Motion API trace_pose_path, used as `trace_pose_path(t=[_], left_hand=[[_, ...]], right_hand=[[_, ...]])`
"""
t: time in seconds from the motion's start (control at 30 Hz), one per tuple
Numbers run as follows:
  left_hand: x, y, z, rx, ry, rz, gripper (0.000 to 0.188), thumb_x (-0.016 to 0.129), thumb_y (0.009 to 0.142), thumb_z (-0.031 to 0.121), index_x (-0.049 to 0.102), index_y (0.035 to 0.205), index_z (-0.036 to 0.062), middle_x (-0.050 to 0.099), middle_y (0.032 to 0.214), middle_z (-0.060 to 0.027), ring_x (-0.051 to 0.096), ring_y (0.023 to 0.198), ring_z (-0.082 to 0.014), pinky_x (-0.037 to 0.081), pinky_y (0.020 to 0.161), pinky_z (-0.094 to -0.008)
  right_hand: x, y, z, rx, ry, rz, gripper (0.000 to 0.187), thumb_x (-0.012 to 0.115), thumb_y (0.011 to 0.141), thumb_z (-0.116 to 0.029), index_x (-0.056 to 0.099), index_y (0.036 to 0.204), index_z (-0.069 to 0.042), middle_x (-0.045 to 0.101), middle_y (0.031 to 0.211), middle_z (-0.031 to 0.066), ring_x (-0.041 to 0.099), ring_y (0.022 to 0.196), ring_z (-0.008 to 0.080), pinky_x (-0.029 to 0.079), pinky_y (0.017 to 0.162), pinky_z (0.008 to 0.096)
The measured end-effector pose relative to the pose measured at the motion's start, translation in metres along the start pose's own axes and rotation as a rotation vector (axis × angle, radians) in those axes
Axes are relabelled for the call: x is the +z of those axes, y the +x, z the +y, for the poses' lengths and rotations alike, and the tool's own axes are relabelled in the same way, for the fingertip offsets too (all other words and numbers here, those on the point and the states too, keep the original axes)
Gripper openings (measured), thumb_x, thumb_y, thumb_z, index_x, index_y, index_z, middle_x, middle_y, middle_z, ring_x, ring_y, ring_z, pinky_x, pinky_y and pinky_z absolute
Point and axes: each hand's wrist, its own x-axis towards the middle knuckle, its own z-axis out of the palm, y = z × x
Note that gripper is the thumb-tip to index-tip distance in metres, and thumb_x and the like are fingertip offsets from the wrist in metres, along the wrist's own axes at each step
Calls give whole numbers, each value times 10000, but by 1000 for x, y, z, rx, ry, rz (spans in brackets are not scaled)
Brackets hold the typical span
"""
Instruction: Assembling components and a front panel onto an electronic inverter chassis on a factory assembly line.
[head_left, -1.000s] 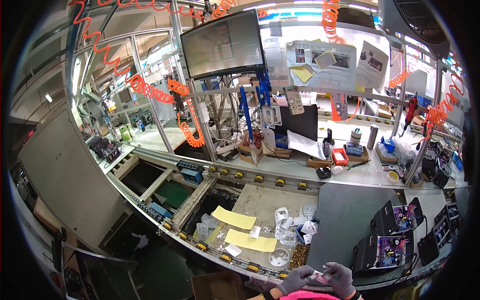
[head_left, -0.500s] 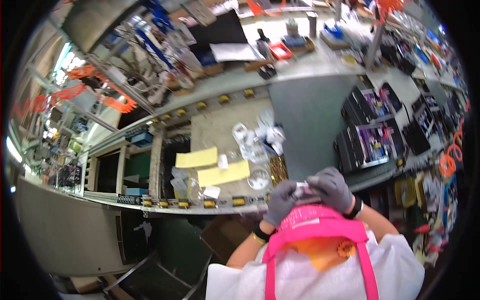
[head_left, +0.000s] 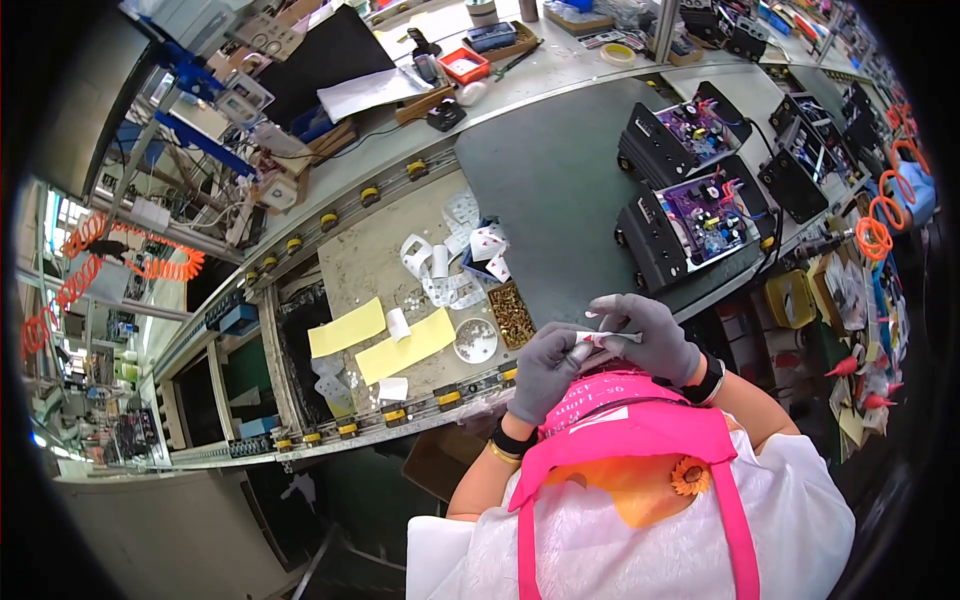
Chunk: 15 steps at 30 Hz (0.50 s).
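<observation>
Just in front of the pink apron (head_left: 650,430), a small white piece with a red mark (head_left: 590,338), stretched between two grey-gloved hands. Pinched at one end by the curled left hand (head_left: 542,372); gripped at the other under the thumb of the right hand (head_left: 655,338), with upper fingers lifted clear, perhaps to leave the marked face open to view. Cannot tell whether pulled taut or merely steadied; likely too light for a sure one-handed hold. Past the left hand, small brass-coloured parts (head_left: 511,316), boxed against scattering, it seems, beside a round white dish (head_left: 477,358). Farther left, flat yellow sheets (head_left: 405,346). Beyond the parts, red-marked white pieces (head_left: 489,243) heaped next to curled white strips (head_left: 440,262). To the right, along a dark mat (head_left: 545,190), two black housings (head_left: 650,245), open, presumably for access to the circuit boards (head_left: 712,215). Farthest, on the back bench, a red tray (head_left: 470,77), probably for keeping loose items together.
</observation>
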Motion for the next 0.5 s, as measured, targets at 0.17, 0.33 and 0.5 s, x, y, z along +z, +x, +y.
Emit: trace_pose_path(t=[0.17, 0.33, 0.5], left_hand=[[5, 5, 3, 20, 64, -3, 101, 616, 889, 53, 666, 950, -9, 637, 964, -102, 621, 837, -167, 500, 746, -279], [16, 4, -16, -144, -56, 9, 155, 623, 915, 89, 657, 1008, -30, 667, 868, -53, 617, 776, -106, 507, 731, -253], [26, 8, -40, -336, -143, -3, 167, 620, 909, 93, 652, 961, -63, 681, 835, -82, 634, 739, -116, 515, 707, -248]], right_hand=[[-12, -3, -2, -161, -289, 16, 414, 699, 747, -16, 603, 1149, -36, 651, 845, 36, 649, 775, 217, 498, 723, 345], [-20, -9, -2, -513, -730, 10, 354, 620, 793, -128, 627, 1146, -100, 653, 872, 11, 644, 811, 176, 490, 733, 341], [-29, -46, 10, -21, -127, 110, 388, 637, 810, -48, 581, 1193, -67, 659, 916, 16, 661, 812, 145, 517, 751, 304]])
